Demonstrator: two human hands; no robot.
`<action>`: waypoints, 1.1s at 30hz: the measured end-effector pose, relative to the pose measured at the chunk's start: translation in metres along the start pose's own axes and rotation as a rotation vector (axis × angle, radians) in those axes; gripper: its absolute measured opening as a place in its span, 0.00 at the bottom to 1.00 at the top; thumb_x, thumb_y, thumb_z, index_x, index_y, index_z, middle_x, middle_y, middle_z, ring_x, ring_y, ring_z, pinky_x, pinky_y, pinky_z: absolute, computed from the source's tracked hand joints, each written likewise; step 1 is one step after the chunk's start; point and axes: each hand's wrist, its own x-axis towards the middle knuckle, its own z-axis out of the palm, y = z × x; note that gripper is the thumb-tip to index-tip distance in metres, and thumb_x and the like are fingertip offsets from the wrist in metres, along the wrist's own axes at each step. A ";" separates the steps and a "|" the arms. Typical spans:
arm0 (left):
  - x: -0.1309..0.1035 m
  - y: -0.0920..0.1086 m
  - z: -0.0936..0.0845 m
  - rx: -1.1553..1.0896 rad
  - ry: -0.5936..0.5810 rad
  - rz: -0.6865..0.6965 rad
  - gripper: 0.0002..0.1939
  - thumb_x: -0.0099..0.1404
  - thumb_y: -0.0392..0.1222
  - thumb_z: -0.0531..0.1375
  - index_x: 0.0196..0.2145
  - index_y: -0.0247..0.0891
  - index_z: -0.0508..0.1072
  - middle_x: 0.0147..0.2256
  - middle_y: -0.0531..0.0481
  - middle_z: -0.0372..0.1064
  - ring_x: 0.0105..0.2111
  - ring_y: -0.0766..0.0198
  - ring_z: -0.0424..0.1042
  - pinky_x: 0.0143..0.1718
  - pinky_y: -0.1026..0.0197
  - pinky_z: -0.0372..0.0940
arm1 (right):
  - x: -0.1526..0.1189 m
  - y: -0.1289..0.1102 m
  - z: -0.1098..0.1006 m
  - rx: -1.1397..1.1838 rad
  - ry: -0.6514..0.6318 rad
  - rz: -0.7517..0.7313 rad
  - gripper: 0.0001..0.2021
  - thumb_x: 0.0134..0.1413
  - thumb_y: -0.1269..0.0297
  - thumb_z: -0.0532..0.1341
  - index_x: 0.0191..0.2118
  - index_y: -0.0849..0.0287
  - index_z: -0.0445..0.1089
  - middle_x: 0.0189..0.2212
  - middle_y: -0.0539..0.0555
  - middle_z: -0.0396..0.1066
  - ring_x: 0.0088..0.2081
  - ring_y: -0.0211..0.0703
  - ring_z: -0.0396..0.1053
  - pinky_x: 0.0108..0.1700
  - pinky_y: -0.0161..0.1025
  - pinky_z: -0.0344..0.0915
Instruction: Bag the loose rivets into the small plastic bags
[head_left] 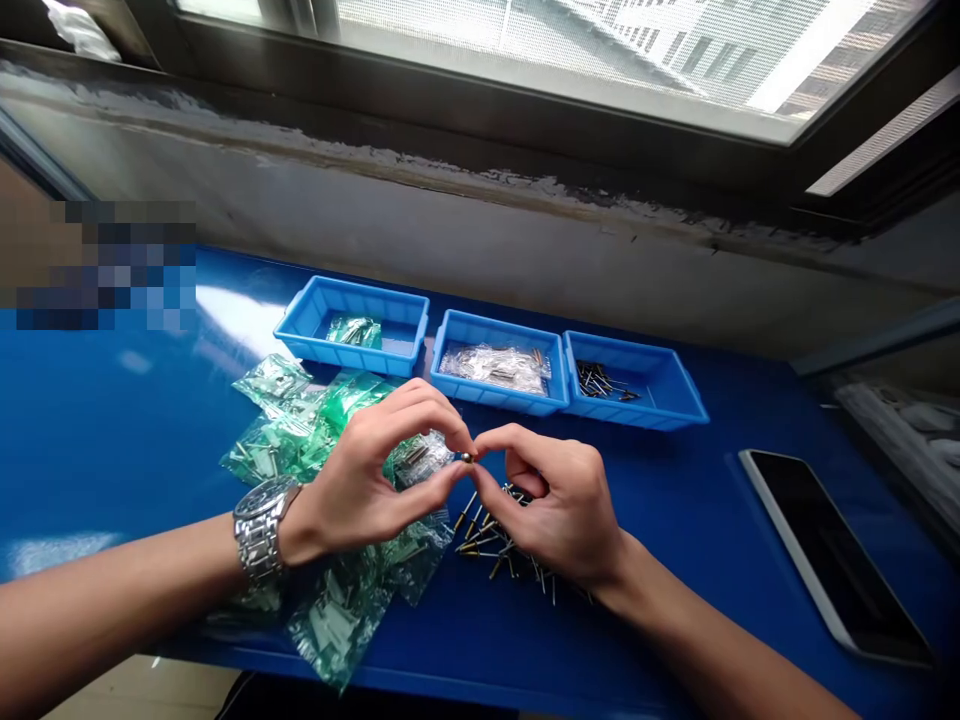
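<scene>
Above the table, the fingertips of my left hand and my right hand meet in a pinch. Between them shows the rounded end of a small metal fastener; the rest of it is hidden by the fingers. Under my right hand lies a loose pile of metal pins with thin silver shanks and brass-coloured ends, partly covered by the hand. Clear and green plastic bags of small parts spread beneath and around my left hand and wrist, which wears a metal watch.
Three blue trays stand in a row behind my hands: the left tray holds a green bag, the middle tray clear bags, the right tray loose dark pins. A phone lies right. A window sill borders the blue table.
</scene>
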 end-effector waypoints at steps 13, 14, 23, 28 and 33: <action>0.004 0.000 0.001 0.082 -0.074 0.022 0.03 0.67 0.32 0.64 0.39 0.35 0.75 0.37 0.47 0.73 0.40 0.60 0.70 0.42 0.56 0.68 | -0.004 -0.010 -0.004 -0.131 0.192 -0.106 0.03 0.56 0.71 0.68 0.37 0.58 0.76 0.17 0.41 0.59 0.17 0.29 0.52 0.21 0.32 0.53; 0.005 0.000 0.001 0.080 -0.079 0.039 0.03 0.67 0.32 0.64 0.39 0.35 0.74 0.37 0.47 0.73 0.41 0.60 0.70 0.43 0.56 0.68 | -0.004 -0.010 -0.004 -0.138 0.195 -0.119 0.03 0.56 0.72 0.68 0.37 0.58 0.76 0.17 0.41 0.59 0.17 0.29 0.53 0.22 0.31 0.54; 0.002 -0.003 0.001 0.024 0.029 0.015 0.05 0.65 0.30 0.65 0.39 0.34 0.75 0.36 0.47 0.72 0.40 0.60 0.71 0.42 0.54 0.68 | -0.001 -0.004 -0.007 -0.070 0.153 -0.060 0.02 0.55 0.73 0.67 0.35 0.62 0.75 0.18 0.40 0.53 0.17 0.28 0.50 0.21 0.31 0.50; 0.000 -0.004 0.001 -0.015 0.042 0.041 0.06 0.65 0.30 0.65 0.40 0.34 0.75 0.36 0.47 0.72 0.40 0.60 0.71 0.41 0.54 0.68 | -0.001 0.000 0.000 0.002 0.088 -0.014 0.03 0.55 0.73 0.67 0.37 0.63 0.77 0.18 0.40 0.52 0.18 0.29 0.49 0.21 0.31 0.49; 0.000 -0.003 0.001 -0.010 0.025 0.049 0.05 0.65 0.30 0.66 0.39 0.34 0.76 0.36 0.47 0.72 0.40 0.60 0.71 0.41 0.55 0.68 | -0.002 0.000 0.003 0.029 0.050 -0.015 0.03 0.56 0.73 0.67 0.38 0.63 0.77 0.18 0.40 0.51 0.18 0.28 0.48 0.21 0.31 0.48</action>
